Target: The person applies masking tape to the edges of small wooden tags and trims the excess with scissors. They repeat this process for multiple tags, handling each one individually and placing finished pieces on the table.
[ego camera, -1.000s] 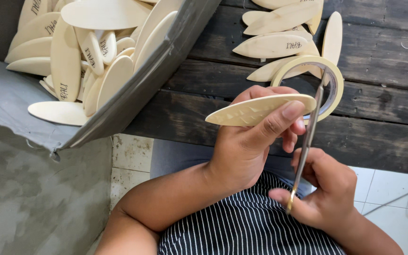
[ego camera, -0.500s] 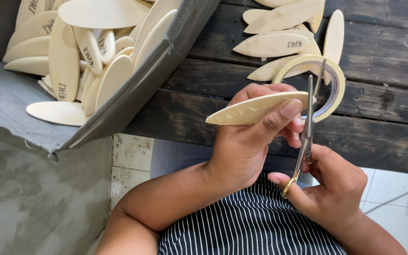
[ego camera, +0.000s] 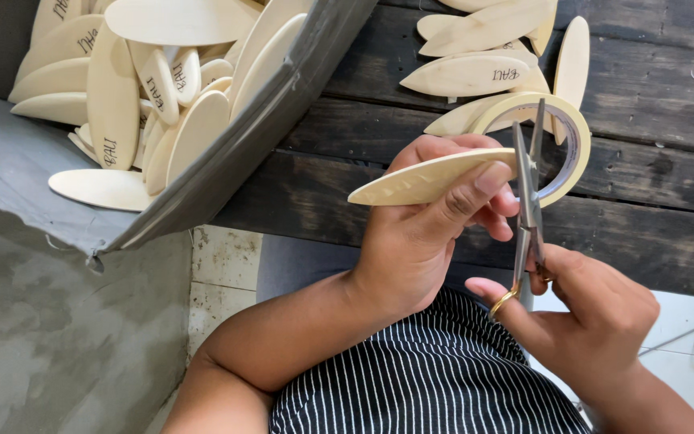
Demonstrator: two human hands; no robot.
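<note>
Holding: left hand (ego camera: 419, 241) pinches a leaf-shaped wooden piece (ego camera: 431, 178) over the table edge
Cutting: right hand (ego camera: 584, 309) grips scissors (ego camera: 528, 201), blades parted at its tip
Behind: masking tape roll (ego camera: 576, 137), loose wooden blanks (ego camera: 475, 48)
Surface: dark plank table (ego camera: 668, 185)
Left: grey box (ego camera: 226, 173) full of blanks
Floor: pale tiles (ego camera: 222, 273)

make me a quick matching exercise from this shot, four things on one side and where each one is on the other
Things:
1. scissors
2. roll of tape
3. leaf-shaped wooden piece
4. grey box

Places:
A. lying on the dark wooden table
B. in the left hand
C. in the right hand
D. upper left, full of wooden pieces

Pairs: 1-C, 2-A, 3-B, 4-D
</note>
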